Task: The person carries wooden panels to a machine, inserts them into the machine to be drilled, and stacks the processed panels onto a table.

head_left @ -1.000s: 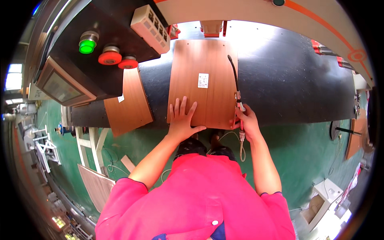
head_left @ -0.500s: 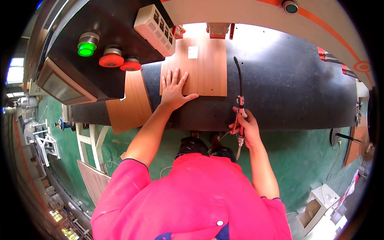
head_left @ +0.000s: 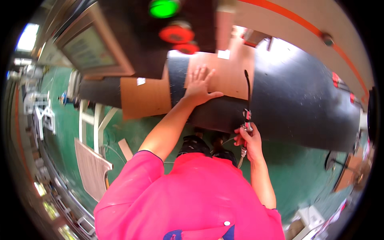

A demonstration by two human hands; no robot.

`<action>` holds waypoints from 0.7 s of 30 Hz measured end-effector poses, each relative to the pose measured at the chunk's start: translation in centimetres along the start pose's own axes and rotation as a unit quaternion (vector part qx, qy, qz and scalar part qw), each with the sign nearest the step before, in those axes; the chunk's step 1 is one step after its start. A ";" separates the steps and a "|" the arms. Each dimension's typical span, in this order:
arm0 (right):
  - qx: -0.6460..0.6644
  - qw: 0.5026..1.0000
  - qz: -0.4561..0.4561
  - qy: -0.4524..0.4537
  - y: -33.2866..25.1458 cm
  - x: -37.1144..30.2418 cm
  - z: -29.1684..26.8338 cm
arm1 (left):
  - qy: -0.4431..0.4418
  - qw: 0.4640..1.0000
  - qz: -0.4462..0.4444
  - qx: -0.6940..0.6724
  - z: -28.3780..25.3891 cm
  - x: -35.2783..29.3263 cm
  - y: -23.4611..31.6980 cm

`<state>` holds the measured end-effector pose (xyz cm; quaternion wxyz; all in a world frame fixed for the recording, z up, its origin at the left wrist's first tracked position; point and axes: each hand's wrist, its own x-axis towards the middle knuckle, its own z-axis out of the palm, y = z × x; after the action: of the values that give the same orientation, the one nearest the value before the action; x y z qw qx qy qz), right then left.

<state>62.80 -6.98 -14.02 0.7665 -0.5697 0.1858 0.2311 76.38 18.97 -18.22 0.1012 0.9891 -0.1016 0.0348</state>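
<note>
Under my left hand [head_left: 199, 88] lies a wood-grain panel [head_left: 234, 74] with a white label near its far end. The fingers are spread flat over the panel's left near corner. My right hand [head_left: 249, 138] is wrapped round an air blow gun [head_left: 247, 116], held at the near edge of the black worktable [head_left: 296, 96]. Its long thin dark nozzle points away from me, just past the panel's right edge, and a hose hangs from its lower end. To the left, a second wood-grain panel [head_left: 146, 96] with a white label overhangs the table's near edge.
A dark control box with a lit green button [head_left: 164, 8], red knobs [head_left: 177, 34] and a screen [head_left: 90, 48] juts over the far left. A beige machine beam [head_left: 296, 24] spans the far side. On the green floor stand a white frame [head_left: 96, 124] and a leaning board [head_left: 90, 168].
My view has swung, so the table and control box sit differently and look blurred. My left hand stays flat on the panel, and my right hand still grips the blow gun.
</note>
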 end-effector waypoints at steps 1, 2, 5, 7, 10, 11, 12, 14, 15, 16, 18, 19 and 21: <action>-0.061 0.998 -0.010 0.006 -0.1 0.2 0.5 | 0.016 0.997 0.008 -0.072 -0.9 -0.6 -0.5; -0.073 0.997 -0.009 -0.016 -0.4 0.7 1.7 | 0.036 0.989 0.016 -0.141 -1.6 -1.4 -1.5; -0.260 0.966 0.006 -0.002 -0.8 1.4 6.4 | 0.155 0.969 -0.167 -0.097 -2.8 -6.8 -9.7; -0.346 0.937 -0.041 -0.029 0.2 3.5 10.0 | 0.097 0.934 -0.339 0.063 -4.4 -11.3 -17.0; -0.397 0.905 -0.102 -0.111 1.9 7.6 16.3 | 0.156 0.828 -0.496 0.211 -4.3 -18.8 -24.2; -0.402 0.902 -0.105 -0.117 2.4 8.8 18.3 | 0.142 0.838 -0.526 0.031 -4.2 -20.4 -25.7; -0.361 0.919 -0.081 -0.133 2.8 9.8 20.1 | 0.122 0.823 -0.534 -0.152 -4.0 -21.4 -26.3; -0.325 0.933 -0.054 -0.145 3.4 10.1 21.7 | 0.069 0.816 -0.537 -0.202 -4.5 -21.7 -24.4; -0.386 0.909 -0.112 -0.106 3.6 10.1 22.1 | 0.015 0.809 -0.534 -0.245 -5.0 -22.1 -23.3; -0.444 0.877 -0.171 -0.068 3.5 10.2 22.4 | -0.027 0.783 -0.519 -0.341 -5.1 -23.4 -22.6; -0.457 0.874 -0.146 -0.080 3.2 9.4 20.1 | -0.146 0.713 -0.471 -0.499 -6.4 -26.1 -20.7; -0.449 0.881 -0.126 -0.080 3.4 9.0 18.5 | -0.211 0.653 -0.476 -0.550 -6.1 -27.6 -20.9; -0.429 0.896 -0.084 -0.074 4.2 7.5 15.3 | -0.064 0.535 -0.467 -0.701 -4.6 -29.3 -19.3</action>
<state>66.92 9.80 -17.17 0.4757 -0.8381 -0.0369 0.2646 51.54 44.07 -20.09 0.7577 0.5075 0.3766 -0.1630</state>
